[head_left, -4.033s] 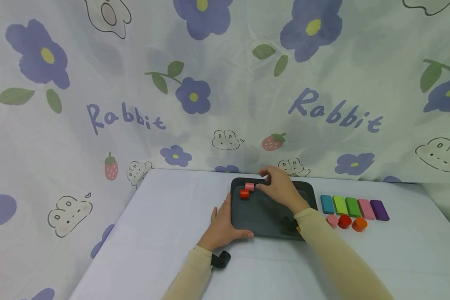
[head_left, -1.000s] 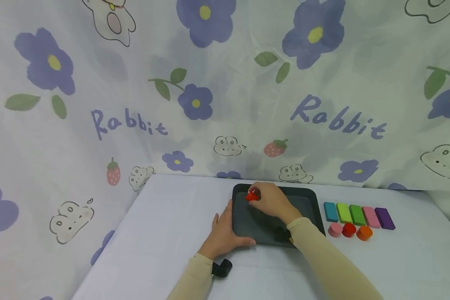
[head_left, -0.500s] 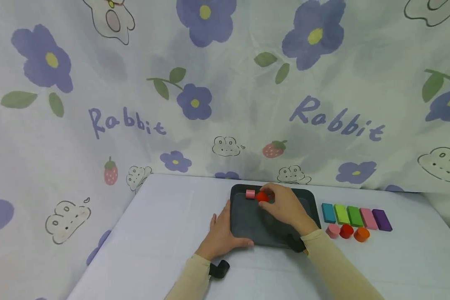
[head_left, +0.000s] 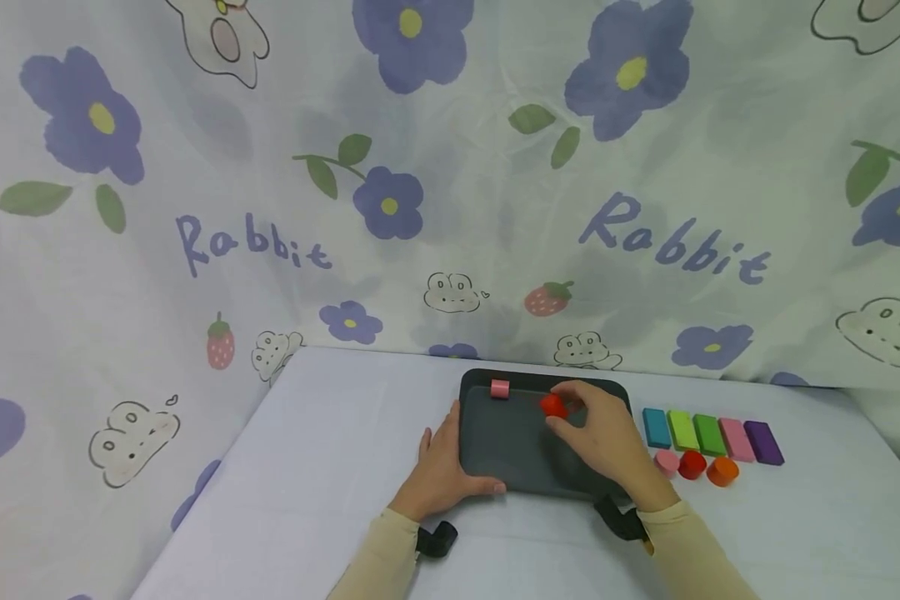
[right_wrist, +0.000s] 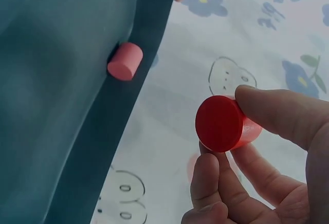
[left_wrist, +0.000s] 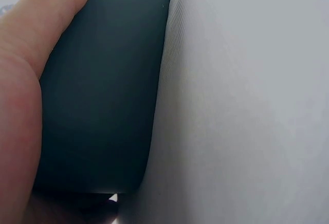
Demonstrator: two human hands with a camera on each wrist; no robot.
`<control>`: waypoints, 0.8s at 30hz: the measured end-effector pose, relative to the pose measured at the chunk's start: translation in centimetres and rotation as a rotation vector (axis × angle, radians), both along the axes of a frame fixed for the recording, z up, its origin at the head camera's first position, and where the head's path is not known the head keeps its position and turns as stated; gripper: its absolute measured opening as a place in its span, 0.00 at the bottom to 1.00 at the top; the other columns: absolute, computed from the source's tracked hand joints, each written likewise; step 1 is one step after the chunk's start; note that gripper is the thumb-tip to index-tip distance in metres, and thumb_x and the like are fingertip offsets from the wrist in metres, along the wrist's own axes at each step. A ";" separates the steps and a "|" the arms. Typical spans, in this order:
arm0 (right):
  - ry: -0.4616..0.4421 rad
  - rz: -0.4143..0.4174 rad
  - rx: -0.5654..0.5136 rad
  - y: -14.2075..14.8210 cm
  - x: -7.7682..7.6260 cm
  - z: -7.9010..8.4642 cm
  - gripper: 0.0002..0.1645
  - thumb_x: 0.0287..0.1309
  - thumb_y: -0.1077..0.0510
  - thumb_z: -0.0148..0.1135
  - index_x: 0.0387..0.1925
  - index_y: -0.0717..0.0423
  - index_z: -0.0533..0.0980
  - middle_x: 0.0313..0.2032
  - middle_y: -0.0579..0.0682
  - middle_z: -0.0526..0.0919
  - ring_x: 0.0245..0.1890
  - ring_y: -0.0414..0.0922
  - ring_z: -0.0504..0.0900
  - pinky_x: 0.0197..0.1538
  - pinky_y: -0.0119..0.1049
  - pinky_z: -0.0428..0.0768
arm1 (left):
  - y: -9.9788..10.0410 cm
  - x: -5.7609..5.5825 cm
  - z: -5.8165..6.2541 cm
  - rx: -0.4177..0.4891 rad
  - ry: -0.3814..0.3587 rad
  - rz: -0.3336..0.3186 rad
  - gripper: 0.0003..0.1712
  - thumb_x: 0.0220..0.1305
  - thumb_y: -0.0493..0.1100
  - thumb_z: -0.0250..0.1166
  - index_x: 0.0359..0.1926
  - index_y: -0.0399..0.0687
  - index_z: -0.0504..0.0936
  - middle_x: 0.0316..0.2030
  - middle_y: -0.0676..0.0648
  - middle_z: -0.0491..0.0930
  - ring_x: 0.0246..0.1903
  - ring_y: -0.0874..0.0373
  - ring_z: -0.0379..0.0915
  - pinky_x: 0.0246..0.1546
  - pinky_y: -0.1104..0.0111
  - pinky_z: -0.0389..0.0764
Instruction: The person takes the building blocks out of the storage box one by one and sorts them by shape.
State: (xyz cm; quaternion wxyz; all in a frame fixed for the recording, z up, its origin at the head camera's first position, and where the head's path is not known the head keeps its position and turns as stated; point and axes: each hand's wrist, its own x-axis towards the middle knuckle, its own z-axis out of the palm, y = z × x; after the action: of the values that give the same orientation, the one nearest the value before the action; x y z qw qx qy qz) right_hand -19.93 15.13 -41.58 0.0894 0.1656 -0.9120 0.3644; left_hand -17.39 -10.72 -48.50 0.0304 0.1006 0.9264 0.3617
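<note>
My right hand pinches a red cylinder block between thumb and fingers above the right half of a dark grey tray. In the right wrist view the round face of that red cylinder block shows clearly. A pink cylinder block lies on its side at the tray's back left, against the wall. My left hand rests against the tray's front left corner, fingers straight along the left side and thumb along the front edge. The left wrist view shows the tray's outer wall beside the thumb.
Right of the tray stands a row of flat blocks: blue, yellow-green, green, pink and purple. Before them are pink, red and orange cylinder blocks. A patterned curtain hangs behind.
The red cylinder block lay in the tray near the pink one. My right hand took hold of it, lifted it and carried it rightward. My left hand stays at the tray corner.
</note>
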 end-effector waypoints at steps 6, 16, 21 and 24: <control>0.042 -0.048 -0.012 1.8 1.3 -0.1 0.22 0.55 0.58 0.74 0.52 0.56 0.80 0.41 0.50 0.85 0.39 0.49 0.81 0.36 0.40 0.77 | 0.1 -0.1 -0.1 0.013 0.014 -0.015 0.80 0.42 0.67 0.80 0.79 0.36 0.39 0.78 0.38 0.49 0.75 0.43 0.50 0.73 0.41 0.36; 0.068 -0.126 -0.024 3.9 3.1 0.5 0.23 0.55 0.57 0.75 0.53 0.56 0.80 0.39 0.48 0.85 0.37 0.45 0.79 0.36 0.37 0.76 | 0.3 -0.1 -0.3 0.012 0.001 -0.001 0.81 0.40 0.69 0.79 0.80 0.38 0.39 0.78 0.40 0.49 0.76 0.46 0.49 0.74 0.44 0.34; 0.103 -0.160 -0.032 4.8 3.8 0.3 0.24 0.54 0.58 0.76 0.52 0.56 0.81 0.36 0.48 0.84 0.30 0.43 0.73 0.29 0.32 0.70 | 0.1 0.1 -0.2 0.024 0.000 0.009 0.81 0.40 0.68 0.81 0.80 0.38 0.39 0.78 0.39 0.50 0.75 0.45 0.50 0.74 0.44 0.33; 0.096 -0.189 -0.032 5.7 4.1 0.1 0.24 0.54 0.58 0.76 0.53 0.56 0.80 0.37 0.50 0.84 0.29 0.43 0.72 0.27 0.31 0.70 | 0.1 0.0 -0.1 0.027 0.007 0.007 0.81 0.40 0.67 0.81 0.79 0.37 0.39 0.78 0.39 0.50 0.75 0.45 0.50 0.74 0.43 0.34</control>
State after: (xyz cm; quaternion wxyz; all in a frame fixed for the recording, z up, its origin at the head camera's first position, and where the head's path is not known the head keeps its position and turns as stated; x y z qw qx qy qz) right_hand -15.84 20.79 -41.45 0.1697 0.0948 -0.9122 0.3606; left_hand -17.35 -10.63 -48.63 0.0247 0.0988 0.9218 0.3739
